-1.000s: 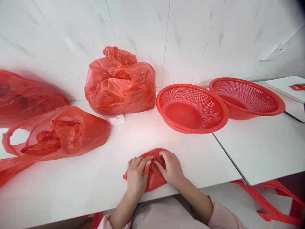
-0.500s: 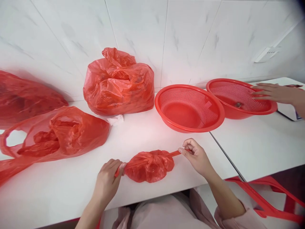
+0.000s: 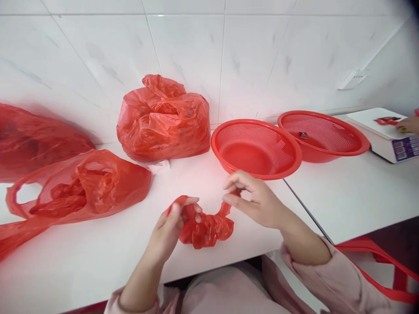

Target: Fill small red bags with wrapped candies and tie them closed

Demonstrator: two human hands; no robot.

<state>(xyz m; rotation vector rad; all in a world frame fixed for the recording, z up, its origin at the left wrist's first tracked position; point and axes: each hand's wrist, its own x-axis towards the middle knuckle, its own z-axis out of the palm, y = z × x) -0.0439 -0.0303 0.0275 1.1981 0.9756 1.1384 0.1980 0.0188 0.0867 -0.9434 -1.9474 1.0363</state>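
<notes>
A small red plastic bag (image 3: 209,231), bunched up around contents I cannot make out, is between my hands near the table's front edge. My left hand (image 3: 172,224) grips the bag's left end, its fingers bent over the gathered plastic. In my right hand (image 3: 253,198) the other end of the bag is pinched between thumb and fingers and drawn upward. Just behind my right hand stands a red plastic colander (image 3: 255,152); only its flat bottom shows inside.
Behind the left side sit a large red bag (image 3: 163,126), a slumped red bag with handles (image 3: 108,183) and another red bag (image 3: 39,144). To the right are a second colander (image 3: 327,135) with a small item inside, a white scale (image 3: 389,144) and another person's hand (image 3: 409,125).
My hands have come closer together, lifting the bag's ends. The other person's hand has moved from the second colander to the scale. My view has shifted slightly.
</notes>
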